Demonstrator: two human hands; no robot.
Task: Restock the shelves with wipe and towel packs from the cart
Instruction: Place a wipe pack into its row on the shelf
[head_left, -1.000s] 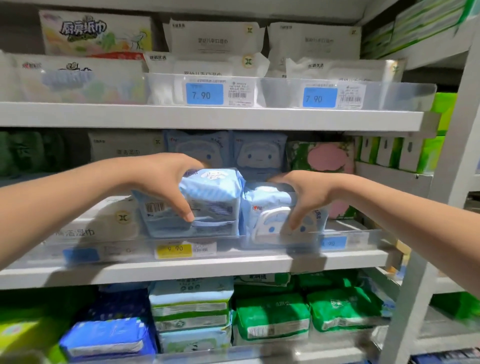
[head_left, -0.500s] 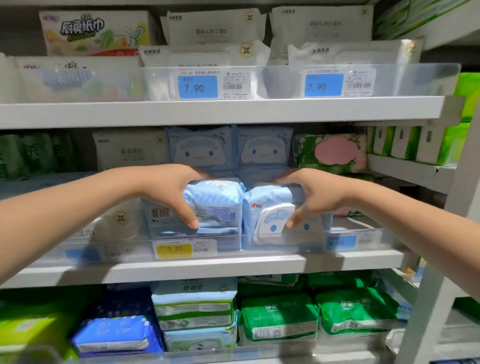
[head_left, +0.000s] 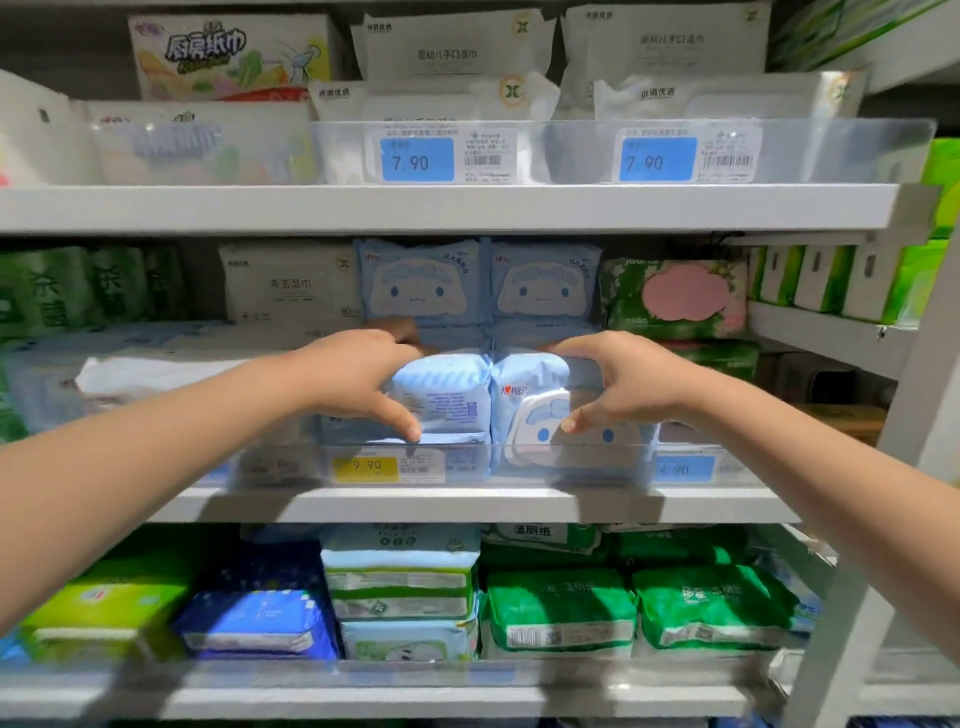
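pale blue wipe packs (head_left: 447, 402), yellow price tag (head_left: 365, 468)

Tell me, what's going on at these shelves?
A person is filling a shop shelf. The left hand grips one blue wipe pack, and the right hand grips a second blue pack with a white cartoon lid. Both packs sit side by side on the middle shelf, just behind its clear front rail. More cartoon-face packs stand upright behind them.

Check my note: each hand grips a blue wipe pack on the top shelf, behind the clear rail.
Not the top. The head view shows the left hand and right hand gripping blue wipe packs on the middle shelf, behind the clear rail.
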